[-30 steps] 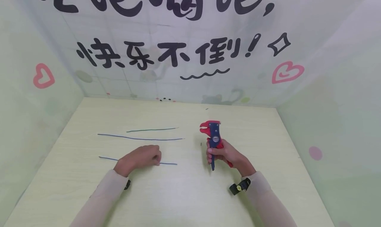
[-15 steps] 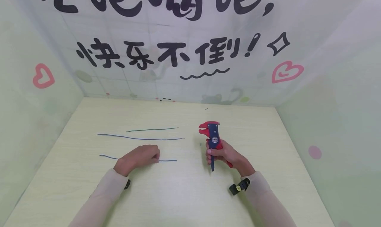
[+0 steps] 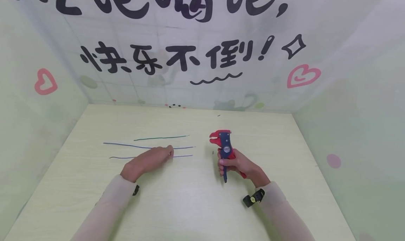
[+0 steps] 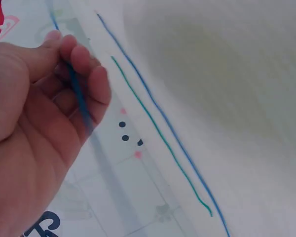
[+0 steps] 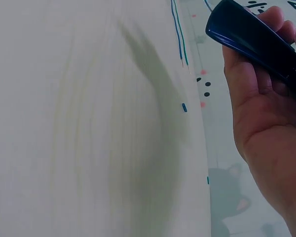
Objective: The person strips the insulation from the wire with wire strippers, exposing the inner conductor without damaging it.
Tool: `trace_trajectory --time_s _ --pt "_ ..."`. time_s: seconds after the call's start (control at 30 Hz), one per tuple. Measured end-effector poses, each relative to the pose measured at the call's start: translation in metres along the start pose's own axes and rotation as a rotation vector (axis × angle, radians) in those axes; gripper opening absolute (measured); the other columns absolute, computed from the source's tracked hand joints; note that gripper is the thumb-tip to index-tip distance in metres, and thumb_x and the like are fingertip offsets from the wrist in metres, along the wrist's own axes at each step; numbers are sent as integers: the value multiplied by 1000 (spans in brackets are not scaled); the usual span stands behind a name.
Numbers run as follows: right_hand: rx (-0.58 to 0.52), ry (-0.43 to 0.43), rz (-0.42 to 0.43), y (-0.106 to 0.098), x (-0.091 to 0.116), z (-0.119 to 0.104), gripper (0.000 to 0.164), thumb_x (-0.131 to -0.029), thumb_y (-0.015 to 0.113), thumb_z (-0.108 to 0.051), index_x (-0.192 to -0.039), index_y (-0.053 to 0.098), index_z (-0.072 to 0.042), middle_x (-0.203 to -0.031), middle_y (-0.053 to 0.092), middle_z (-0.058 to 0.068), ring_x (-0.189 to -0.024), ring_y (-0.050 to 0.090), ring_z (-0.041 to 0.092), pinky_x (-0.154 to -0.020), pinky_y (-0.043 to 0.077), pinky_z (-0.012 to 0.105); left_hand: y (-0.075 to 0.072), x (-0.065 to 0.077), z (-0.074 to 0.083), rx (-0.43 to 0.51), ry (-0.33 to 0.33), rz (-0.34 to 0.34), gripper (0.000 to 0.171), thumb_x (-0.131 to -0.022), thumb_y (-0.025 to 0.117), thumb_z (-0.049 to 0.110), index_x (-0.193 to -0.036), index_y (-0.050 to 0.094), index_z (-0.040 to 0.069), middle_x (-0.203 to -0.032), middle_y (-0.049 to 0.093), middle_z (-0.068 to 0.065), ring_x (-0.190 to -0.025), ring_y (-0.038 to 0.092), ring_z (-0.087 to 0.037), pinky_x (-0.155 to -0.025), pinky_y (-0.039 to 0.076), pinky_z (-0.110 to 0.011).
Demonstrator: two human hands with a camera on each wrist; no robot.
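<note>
- The left hand (image 3: pixel 148 160) pinched a blue wire (image 3: pixel 182 156) between thumb and fingers, its two ends sticking out on either side
- The right hand (image 3: pixel 235 163) gripped a red and blue hand tool (image 3: pixel 226 142), fingers curled round the handles, the tool's red beak parted and facing left
- The held wire's right end pointed toward the tool, and the two were apart
- Just beyond the left hand lay a second blue wire (image 3: pixel 124 144), partly hidden behind the fingers in the head view
- Farther out, a shorter green wire (image 3: pixel 158 138) lay near it, roughly alongside
- A small blue scrap (image 5: pixel 184 107) lay on the pale table (image 3: pixel 190 209) near the tool, with a tiny green scrap (image 5: pixel 207 180) closer to the far edge
- Light sleeves (image 3: pixel 98 207) covered both forearms, and a black strap (image 3: pixel 254 198) showed at the right wrist
- Black lettering (image 3: pixel 183 58) and pink hearts (image 3: pixel 303 76) marked the surrounding walls
</note>
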State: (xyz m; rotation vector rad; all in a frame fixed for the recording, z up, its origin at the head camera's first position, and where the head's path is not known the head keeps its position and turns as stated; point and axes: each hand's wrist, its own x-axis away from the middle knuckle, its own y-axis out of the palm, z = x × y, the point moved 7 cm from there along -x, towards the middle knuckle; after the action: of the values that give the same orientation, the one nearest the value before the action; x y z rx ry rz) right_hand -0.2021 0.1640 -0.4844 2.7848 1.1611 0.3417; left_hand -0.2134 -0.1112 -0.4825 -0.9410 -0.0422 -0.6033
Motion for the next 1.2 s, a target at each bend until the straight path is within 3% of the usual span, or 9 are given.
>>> trace_trajectory --time_s 0.1,0.2,0.43,0.73,1.2 --pt "-1 -5 -11 0 -1 1 16 -101 55 -8 -107 45 2 -83 63 5 -75 66 18 -80 58 37 -8 -3 13 -90 132 31 22 -106 46 17 -120 61 12 -98 65 0 -88 55 -12 -87 48 -34" --pt "-7 -6 -22 1 -1 3 12 -100 55 -8 -106 47 -1 -83 63 5 -75 66 19 -80 58 37 -17 -6 24 -94 187 61 24 -104 50 12 -123 65 10 -117 68 -4 -100 59 -14 -95 50 -38" --pt "-9 1 -52 8 -2 4 8 -100 55 -6 -105 48 -4 -83 64 3 -76 66 18 -80 58 36 -31 -12 49 -24 282 119 20 -103 51 7 -117 65 10 -99 66 1 -92 61 -18 -88 52 -34" --pt "6 -14 -81 16 -7 0 8 -100 55 -5 -105 49 -3 -83 64 5 -77 66 18 -80 58 36 -36 -16 66 -98 318 191 18 -98 61 6 -112 69 13 -105 69 5 -94 62 -11 -90 54 -33" --pt "58 15 -37 15 -10 3 11 -99 58 -8 -100 48 -3 -76 61 4 -69 62 17 -75 58 36 -33 -22 74 -95 304 175 19 -97 62 6 -114 69 13 -106 69 4 -94 62 -12 -90 55 -33"
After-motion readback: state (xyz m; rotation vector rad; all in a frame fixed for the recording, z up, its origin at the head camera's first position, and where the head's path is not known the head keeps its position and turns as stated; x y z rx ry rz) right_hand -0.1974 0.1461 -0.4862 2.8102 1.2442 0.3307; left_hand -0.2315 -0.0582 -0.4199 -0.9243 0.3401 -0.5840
